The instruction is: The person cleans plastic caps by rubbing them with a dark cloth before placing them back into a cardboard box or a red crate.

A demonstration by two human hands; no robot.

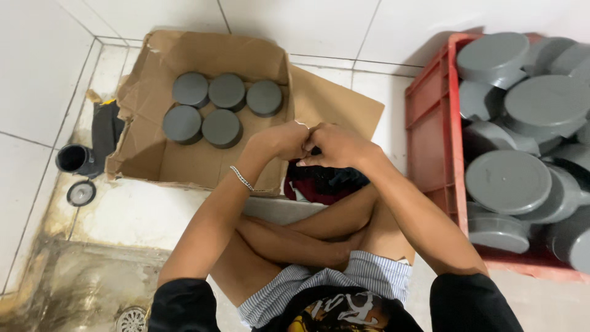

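**Hands meeting over a dark cloth between box and crate**

The left hand [284, 140] and right hand [335, 144] are pressing together, fingers curled, knuckles touching, just above a dark red and black cloth [322, 181] that is lying on the floor before the crossed legs. Whether either hand is pinching anything, I cannot tell. A bracelet [241, 177] is circling the left wrist. Beside the left hand, a cardboard box [184, 160] is holding 5 grey round caps [222, 128]. To the right, a red crate [433, 135] is brimming with larger grey caps [507, 182].
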